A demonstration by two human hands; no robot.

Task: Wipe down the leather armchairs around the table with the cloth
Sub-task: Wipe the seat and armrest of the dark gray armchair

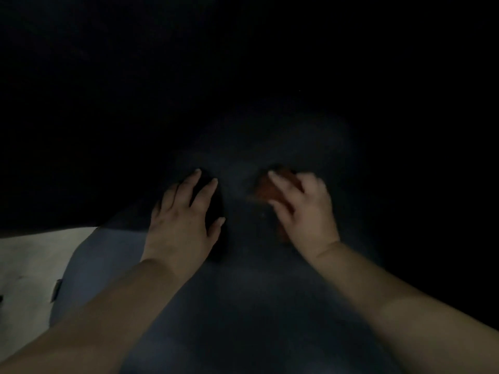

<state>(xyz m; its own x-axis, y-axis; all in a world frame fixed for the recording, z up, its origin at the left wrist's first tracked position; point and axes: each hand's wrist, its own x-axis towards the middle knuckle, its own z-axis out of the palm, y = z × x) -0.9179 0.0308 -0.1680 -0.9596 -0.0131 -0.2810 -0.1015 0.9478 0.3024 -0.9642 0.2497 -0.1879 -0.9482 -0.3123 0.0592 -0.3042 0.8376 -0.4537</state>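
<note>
pale floor [29, 268], lower left, dimly lit

Very dark feed, I make out little. Left hand [183, 220] flat, fingers spread, resting on dark bluish armchair surface [243, 306]. Right hand [305, 209] blurred, fingers curled over reddish-brown cloth [267, 188], pressing it to same surface. Hands near each other, not touching. Pale floor [29, 265] visible lower left. Upper half black, I cannot tell what's there.

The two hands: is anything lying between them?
Nothing that shows: head view has only bare dark leather between the left hand and the right hand on the reddish cloth.
</note>
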